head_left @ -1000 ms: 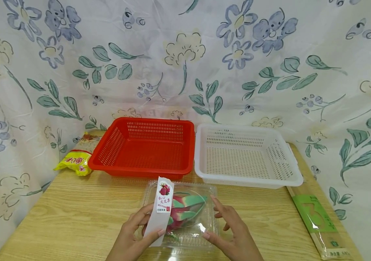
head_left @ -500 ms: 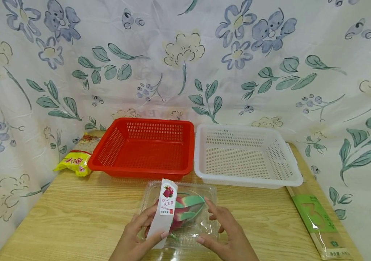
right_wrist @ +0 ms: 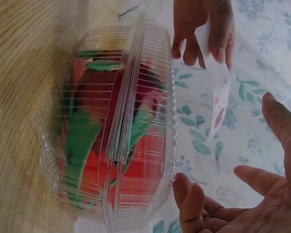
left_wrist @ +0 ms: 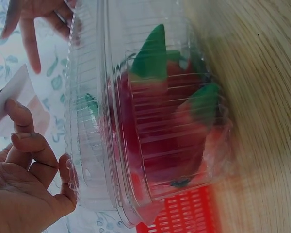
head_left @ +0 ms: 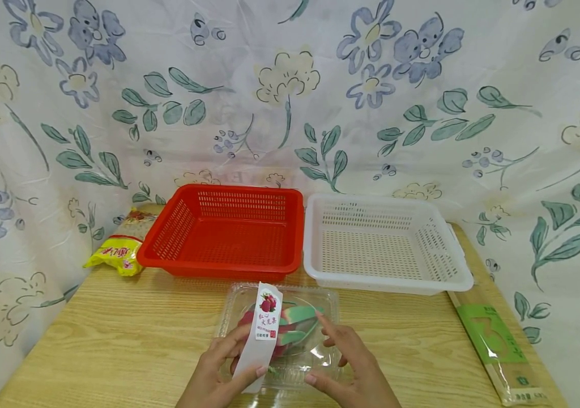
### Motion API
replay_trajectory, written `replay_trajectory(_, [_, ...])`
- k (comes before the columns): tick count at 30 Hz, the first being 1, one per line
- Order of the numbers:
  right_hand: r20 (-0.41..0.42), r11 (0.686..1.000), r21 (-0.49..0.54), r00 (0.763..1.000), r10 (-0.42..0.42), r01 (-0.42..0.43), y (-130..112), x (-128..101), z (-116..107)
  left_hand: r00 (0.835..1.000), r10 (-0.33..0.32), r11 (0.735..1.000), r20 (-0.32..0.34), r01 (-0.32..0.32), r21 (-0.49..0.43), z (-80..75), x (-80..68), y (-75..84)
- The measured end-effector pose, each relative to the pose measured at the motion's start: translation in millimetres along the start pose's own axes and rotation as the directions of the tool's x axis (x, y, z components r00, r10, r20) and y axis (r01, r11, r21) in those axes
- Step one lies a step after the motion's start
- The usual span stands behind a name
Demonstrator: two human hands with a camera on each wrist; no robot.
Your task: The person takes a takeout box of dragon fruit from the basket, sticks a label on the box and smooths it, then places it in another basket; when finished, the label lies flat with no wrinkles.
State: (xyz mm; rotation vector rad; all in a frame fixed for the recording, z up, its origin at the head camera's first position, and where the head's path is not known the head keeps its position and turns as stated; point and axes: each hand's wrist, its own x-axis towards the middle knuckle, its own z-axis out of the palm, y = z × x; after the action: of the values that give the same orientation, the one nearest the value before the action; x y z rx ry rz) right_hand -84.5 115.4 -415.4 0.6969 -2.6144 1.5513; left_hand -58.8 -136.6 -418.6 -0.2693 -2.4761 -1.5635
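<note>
Low at center frame, your left hand (head_left: pixel 218 371) pinches the label (head_left: pixel 261 334) over the clamshell (head_left: pixel 320 300) on the counter (head_left: pixel 116 334); your right hand (head_left: pixel 353 368) rests fingers relaxed on its lid, before red (head_left: pixel 224 229) and white (head_left: pixel 382 241) baskets.

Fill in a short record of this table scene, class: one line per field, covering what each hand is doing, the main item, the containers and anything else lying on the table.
Left hand: pinches a white paper label strip
Right hand: open, fingers over the box
Main item: clear plastic clamshell box with a red and green dragon fruit inside, lid closed
Containers: red basket beside white basket, both with nothing inside
Other: yellow snack bag at left; long green-labelled packet at right
Surface: wooden table
</note>
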Motion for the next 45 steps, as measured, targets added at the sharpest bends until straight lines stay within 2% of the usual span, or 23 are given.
replay_trajectory(2, [0.005, 1.000, 0.001, 1.000, 0.021, -0.021, -0.8, 0.0, 0.2, 1.000, 0.007, 1.000, 0.004, -0.007, -0.005, 0.7, 0.1, 0.0])
replay_trajectory(5, [0.023, 0.998, 0.016, 0.997, 0.068, -0.068, -2.7, -0.1, 0.6, 0.996, 0.084, 0.996, 0.011, -0.084, -0.009, 1.6, 0.5, -2.2])
replay_trajectory(8, [0.043, 0.996, 0.025, 0.996, 0.084, -0.085, -4.3, -0.2, 0.9, 0.992, 0.125, 0.992, 0.027, -0.125, -0.027, 2.5, 0.6, -3.6])
replay_trajectory(15, [0.058, 0.997, 0.021, 0.996, 0.071, -0.073, -6.2, 0.5, 0.3, 0.990, 0.134, 0.990, 0.046, -0.132, -0.039, 4.2, -1.1, -3.3])
replay_trajectory(20, [0.061, 0.997, 0.016, 0.995, 0.076, -0.077, -7.6, 0.2, -0.2, 0.981, 0.190, 0.982, 0.029, -0.190, -0.011, 7.1, -2.3, -5.2])
replay_trajectory(24, [0.054, 0.998, 0.022, 0.997, 0.050, -0.051, -7.7, -0.5, 0.5, 0.973, 0.228, 0.974, 0.025, -0.228, 0.002, 8.9, -2.1, -6.2])
replay_trajectory(31, [0.043, 0.998, 0.024, 0.997, -0.062, 0.061, -5.1, -1.1, 2.2, 0.961, 0.275, 0.962, 0.029, -0.275, -0.009, 9.9, -2.1, -7.3])
replay_trajectory(34, [0.050, 0.997, 0.029, 0.996, -0.067, 0.066, -5.6, -1.3, 2.5, 0.952, 0.305, 0.952, 0.033, -0.305, -0.018, 10.4, -1.8, -8.1])
replay_trajectory(38, [0.063, 0.997, 0.038, 0.996, -0.068, 0.066, -6.9, -1.6, 3.2, 0.948, 0.314, 0.949, 0.050, -0.313, -0.034, 10.9, -1.6, -7.2])
replay_trajectory(45, [0.074, 0.995, 0.040, 0.993, -0.096, 0.094, -7.7, -1.7, 5.7, 0.958, 0.280, 0.960, 0.058, -0.278, -0.040, 11.6, -3.1, -3.7])
